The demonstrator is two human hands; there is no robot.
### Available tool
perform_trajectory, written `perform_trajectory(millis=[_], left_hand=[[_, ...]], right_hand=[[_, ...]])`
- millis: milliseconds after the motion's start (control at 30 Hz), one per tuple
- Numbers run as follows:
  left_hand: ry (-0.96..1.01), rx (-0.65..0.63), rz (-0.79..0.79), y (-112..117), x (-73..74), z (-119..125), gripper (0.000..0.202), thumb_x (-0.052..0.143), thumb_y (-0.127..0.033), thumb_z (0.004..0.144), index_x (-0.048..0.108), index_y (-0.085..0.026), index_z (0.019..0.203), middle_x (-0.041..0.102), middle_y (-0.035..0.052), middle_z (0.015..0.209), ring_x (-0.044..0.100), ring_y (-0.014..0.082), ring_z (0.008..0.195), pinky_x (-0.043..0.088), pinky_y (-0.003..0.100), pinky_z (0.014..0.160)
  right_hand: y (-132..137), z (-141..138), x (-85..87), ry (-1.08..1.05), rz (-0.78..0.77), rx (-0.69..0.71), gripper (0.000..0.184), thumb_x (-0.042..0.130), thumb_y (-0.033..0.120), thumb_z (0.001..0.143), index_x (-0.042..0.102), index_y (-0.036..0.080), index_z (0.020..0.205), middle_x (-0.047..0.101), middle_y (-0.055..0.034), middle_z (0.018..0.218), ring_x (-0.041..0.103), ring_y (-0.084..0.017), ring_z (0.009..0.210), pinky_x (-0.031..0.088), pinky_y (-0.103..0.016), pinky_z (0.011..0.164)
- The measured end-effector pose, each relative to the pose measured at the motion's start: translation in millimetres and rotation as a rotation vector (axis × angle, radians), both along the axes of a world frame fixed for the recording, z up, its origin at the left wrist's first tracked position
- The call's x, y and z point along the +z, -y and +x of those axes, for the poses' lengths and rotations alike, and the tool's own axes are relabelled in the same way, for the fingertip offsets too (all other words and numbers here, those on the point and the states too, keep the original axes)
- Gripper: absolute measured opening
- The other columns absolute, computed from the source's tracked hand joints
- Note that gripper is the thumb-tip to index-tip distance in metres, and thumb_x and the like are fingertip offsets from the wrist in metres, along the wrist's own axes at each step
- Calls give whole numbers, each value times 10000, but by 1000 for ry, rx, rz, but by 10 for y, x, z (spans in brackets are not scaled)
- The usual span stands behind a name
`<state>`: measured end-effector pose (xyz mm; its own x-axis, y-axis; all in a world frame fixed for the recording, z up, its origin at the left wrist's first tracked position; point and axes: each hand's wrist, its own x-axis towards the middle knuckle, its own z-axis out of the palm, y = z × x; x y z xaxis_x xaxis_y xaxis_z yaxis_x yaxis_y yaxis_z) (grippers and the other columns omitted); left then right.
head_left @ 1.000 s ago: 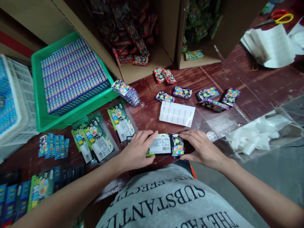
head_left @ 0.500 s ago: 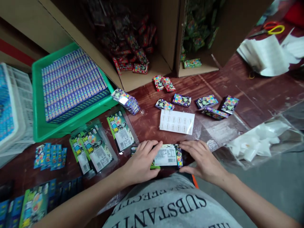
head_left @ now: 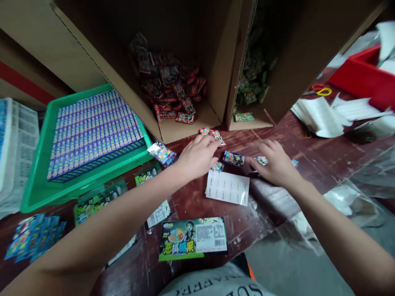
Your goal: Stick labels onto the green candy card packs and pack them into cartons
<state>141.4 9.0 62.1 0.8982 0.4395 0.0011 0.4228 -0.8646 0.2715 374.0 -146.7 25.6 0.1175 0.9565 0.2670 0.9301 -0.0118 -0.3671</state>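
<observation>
My left hand (head_left: 200,157) reaches over the table, fingers forward and apart from the thumb. Its fingertips are at two small red candy packets (head_left: 217,136), partly covering them. A purple candy packet (head_left: 217,166) lies just under its thumb side, and another purple packet (head_left: 233,158) lies between my hands. My right hand (head_left: 276,164), slightly blurred, hovers with spread fingers over more purple packets (head_left: 261,160), mostly hidden beneath it. Closer to me, a green-and-black candy pouch (head_left: 178,242) with a white label lies flat. A sticker sheet (head_left: 227,188) lies between pouch and packets.
Cardboard boxes holding red packets (head_left: 185,117) and green packets (head_left: 244,117) stand behind. At left are a green tray (head_left: 33,181) of purple packets and a white basket (head_left: 26,135). Scissors (head_left: 323,91), paper strips (head_left: 321,117) and a red bin (head_left: 361,76) are right.
Both hands have left the green pouch, which now lies uncovered, and moved forward. The left is at the red packets, the right over the purple ones. The view has shifted.
</observation>
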Motion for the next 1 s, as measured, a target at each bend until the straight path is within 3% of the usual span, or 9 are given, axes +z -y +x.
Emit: perform_trajectory(millis=[100, 200, 333, 433, 567, 700, 767, 900, 1000], left_hand=[[-107, 194, 10, -387, -115, 562, 766, 733, -518, 815, 485, -113, 1417, 550, 217, 1379, 452, 398, 1312, 399, 498, 1075], [-104, 276, 15, -562, -268, 833, 962, 831, -553, 670, 470, -18, 1383, 582, 285, 1278, 502, 453, 1232, 429, 531, 1015], [-23, 252, 41, -497, -366, 730, 691, 752, -396, 742, 513, -93, 1315, 541, 204, 1310, 496, 378, 1249, 408, 474, 1057], [91, 217, 12, -301, -333, 452, 700, 751, -420, 721, 496, -150, 1314, 498, 151, 1344, 465, 348, 1284, 393, 466, 1099], [340, 172, -145, 97, -223, -16, 752, 769, -371, 703, 449, -192, 1359, 495, 129, 1362, 476, 332, 1299, 389, 522, 1134], [481, 168, -353, 641, -113, -414, 769, 757, -256, 706, 419, -209, 1395, 456, 131, 1428, 442, 312, 1381, 369, 513, 1187], [512, 199, -482, 931, -97, -535, 771, 771, -264, 716, 419, -222, 1400, 438, 130, 1444, 456, 309, 1374, 390, 505, 1178], [486, 172, -927, 1408, -180, -602, 878, 763, -284, 745, 331, -254, 1508, 448, 132, 1479, 464, 324, 1377, 345, 525, 1197], [486, 81, -1517, 1624, -270, -522, 788, 664, -332, 818, 348, -250, 1535, 540, 127, 1436, 516, 328, 1351, 322, 539, 1195]], right_hand=[[-851, 475, 56, 73, -246, -190, 651, 626, 394, 935, 445, 81, 1476, 529, -205, 1457, 443, -358, 1374, 336, -490, 1160], [-1495, 723, -18, 88, -307, -335, 777, 654, 467, 902, 423, -35, 1449, 525, -323, 1400, 479, -442, 1317, 398, -567, 1071], [-1894, 780, -218, 70, -345, -434, 789, 679, 582, 845, 505, 28, 1379, 552, -303, 1350, 512, -454, 1260, 460, -575, 984], [-1849, 745, -257, 66, -312, -434, 653, 689, 547, 838, 565, 103, 1300, 560, -242, 1331, 515, -415, 1250, 457, -541, 1002], [-1197, 621, -72, 35, -217, -350, 604, 713, 516, 813, 577, 124, 1252, 574, -191, 1232, 548, -353, 1185, 463, -461, 1008], [62, 286, 212, -93, -27, -26, 526, 647, 514, 879, 573, 187, 1285, 606, -133, 1118, 595, -315, 1068, 504, -452, 939], [685, 29, 271, -163, -160, 84, 497, 629, 472, 921, 537, 253, 1357, 608, -111, 1185, 613, -285, 1077, 520, -430, 936], [1432, -522, 62, -88, -374, -176, 554, 553, 579, 945, 509, 256, 1393, 636, -112, 1103, 673, -300, 952, 573, -435, 771], [1590, -752, -208, 67, -448, -383, 745, 486, 695, 925, 460, 178, 1460, 648, -160, 1059, 681, -367, 930, 571, -474, 694]])
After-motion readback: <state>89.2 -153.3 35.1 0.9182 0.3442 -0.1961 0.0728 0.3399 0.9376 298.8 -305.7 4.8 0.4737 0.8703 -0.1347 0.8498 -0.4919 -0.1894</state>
